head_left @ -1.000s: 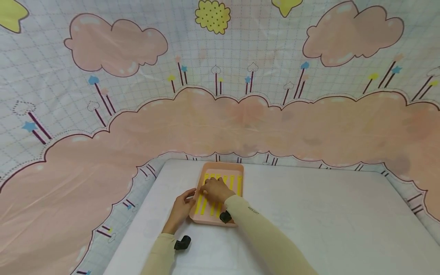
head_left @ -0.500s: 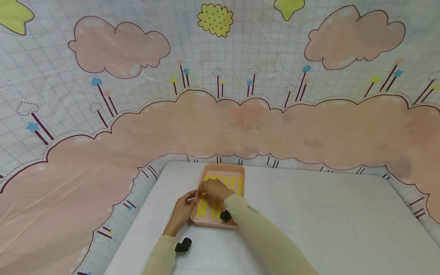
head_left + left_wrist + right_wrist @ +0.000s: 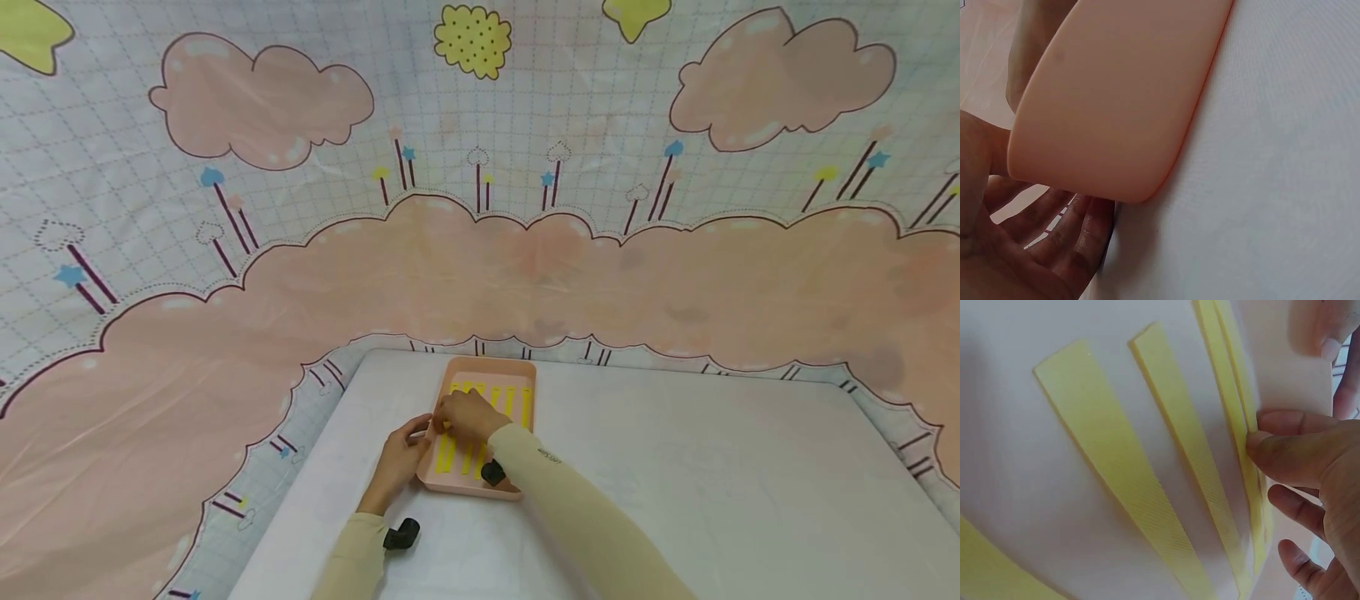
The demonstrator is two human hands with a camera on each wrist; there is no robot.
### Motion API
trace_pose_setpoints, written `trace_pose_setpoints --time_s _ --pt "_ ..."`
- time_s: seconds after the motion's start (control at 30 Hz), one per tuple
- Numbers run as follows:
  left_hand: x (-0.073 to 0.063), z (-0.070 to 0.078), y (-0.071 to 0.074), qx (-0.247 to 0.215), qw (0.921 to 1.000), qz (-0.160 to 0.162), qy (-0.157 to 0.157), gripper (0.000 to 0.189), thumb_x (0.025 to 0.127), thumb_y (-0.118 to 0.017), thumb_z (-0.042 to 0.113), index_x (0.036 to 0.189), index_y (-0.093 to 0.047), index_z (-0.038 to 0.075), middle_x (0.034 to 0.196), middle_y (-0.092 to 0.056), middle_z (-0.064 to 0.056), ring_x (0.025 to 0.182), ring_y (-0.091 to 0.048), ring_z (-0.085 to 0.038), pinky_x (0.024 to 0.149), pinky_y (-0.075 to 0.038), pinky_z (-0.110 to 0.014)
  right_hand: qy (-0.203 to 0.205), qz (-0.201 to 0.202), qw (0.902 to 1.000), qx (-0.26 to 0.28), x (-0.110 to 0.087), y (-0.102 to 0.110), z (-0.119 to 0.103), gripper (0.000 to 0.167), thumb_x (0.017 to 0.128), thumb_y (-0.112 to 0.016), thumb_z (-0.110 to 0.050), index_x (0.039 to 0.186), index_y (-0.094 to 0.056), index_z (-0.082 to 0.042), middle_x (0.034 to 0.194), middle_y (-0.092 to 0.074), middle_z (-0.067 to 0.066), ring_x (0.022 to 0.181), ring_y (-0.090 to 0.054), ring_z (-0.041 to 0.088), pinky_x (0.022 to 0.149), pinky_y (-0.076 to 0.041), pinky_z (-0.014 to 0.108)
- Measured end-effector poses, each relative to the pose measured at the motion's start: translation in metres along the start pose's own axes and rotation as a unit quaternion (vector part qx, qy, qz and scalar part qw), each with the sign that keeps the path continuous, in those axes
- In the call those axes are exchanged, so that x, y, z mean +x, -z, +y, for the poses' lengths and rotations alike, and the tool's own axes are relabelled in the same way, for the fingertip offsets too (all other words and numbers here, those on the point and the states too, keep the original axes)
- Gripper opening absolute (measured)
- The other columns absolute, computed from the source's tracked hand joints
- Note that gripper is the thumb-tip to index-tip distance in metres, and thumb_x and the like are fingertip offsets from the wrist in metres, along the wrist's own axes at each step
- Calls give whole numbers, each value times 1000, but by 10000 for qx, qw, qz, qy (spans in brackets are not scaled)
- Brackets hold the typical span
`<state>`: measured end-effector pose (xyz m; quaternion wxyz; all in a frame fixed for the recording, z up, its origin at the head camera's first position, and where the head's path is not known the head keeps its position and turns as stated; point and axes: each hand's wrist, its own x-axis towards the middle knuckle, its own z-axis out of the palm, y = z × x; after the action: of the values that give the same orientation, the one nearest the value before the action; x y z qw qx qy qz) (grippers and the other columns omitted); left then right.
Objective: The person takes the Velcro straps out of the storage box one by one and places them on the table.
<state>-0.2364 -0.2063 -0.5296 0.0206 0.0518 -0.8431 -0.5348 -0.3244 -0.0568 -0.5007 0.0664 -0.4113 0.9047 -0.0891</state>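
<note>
White table [image 3: 675, 467]: peach tray [image 3: 491, 364], gripped at its left side by your left hand [image 3: 401, 458]; outermost yellow strip [image 3: 1239, 365] inside, pinched by your right hand [image 3: 468, 414], shifted nearer its neighbour [image 3: 1219, 362], spacing apparently being adjusted.

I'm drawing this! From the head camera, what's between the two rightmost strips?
Bare tray between those strips, in the head view; the right arm hides the rest.
</note>
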Motion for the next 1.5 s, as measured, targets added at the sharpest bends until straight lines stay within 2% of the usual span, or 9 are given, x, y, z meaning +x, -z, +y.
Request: trace_pose_setpoints --time_s 0.3,0.53,0.67,0.77,0.9,1.13,1.33,1.5 --pt "-2 2 0 54 9999 28 -126 43 94 -55 -1 137 -55 2 132 -59 -23 117 -62 -37 93 -55 -43 -48 27 9998 -205 0 -2 -2 14 95 -64 -18 92 -72 -28 116 -64 -7 110 -55 14 104 -41 47" --pt "-5 5 0 36 9998 14 -207 42 94 -54 -2 136 -55 1 131 -59 -24 117 -62 -38 93 -55 -44 64 164 9998 -57 0 -7 1 26 93 -61 -5 86 -71 -29 120 -63 -7 115 -54 15 104 -40 44" --pt "-4 3 0 54 9998 16 -182 43 94 -54 -2 137 -55 2 132 -58 -24 116 -62 -38 92 -55 -43 144 257 9995 -105 0 -9 4 28 94 -60 -5 90 -72 -30 123 -63 -8 119 -53 15 106 -39 44" --pt "-3 1 -1 64 9999 24 -126 44 95 -55 -1 138 -54 3 133 -58 -23 118 -62 -37 93 -55 -43 181 325 9990 -240 -1 -10 5 27 94 -61 -7 94 -73 -31 122 -63 -9 118 -53 14 103 -39 40" --pt "-3 0 -1 91 9999 -8 -106 45 95 -55 1 140 -53 4 135 -57 -22 120 -60 -37 95 -54 -45 248 378 9976 -528 -3 -10 3 23 92 -64 -8 92 -71 -31 117 -63 -11 110 -55 12 91 -40 34" --pt "-4 -3 -1 148 9998 -27 -137 44 95 -55 2 139 -54 5 136 -57 -21 121 -59 -38 96 -53 -46 251 282 9976 -585 -4 -11 0 20 93 -65 -10 88 -69 -29 120 -62 -10 113 -54 13 93 -40 35" --pt "-1 -2 -1 139 9998 -29 -108 44 96 -55 3 140 -54 7 137 -57 -19 122 -59 -37 96 -53 -45 399 385 9946 -876 -4 -10 3 20 94 -63 -12 89 -67 -31 120 -61 -10 112 -55 12 88 -40 32" --pt "-4 -1 0 162 9998 -42 -84 44 96 -55 4 140 -53 6 137 -57 -20 122 -59 -37 96 -53 -46 438 345 9930 -1045 -5 -12 4 17 95 -63 -15 93 -67 -32 122 -60 -10 114 -54 12 88 -39 31"
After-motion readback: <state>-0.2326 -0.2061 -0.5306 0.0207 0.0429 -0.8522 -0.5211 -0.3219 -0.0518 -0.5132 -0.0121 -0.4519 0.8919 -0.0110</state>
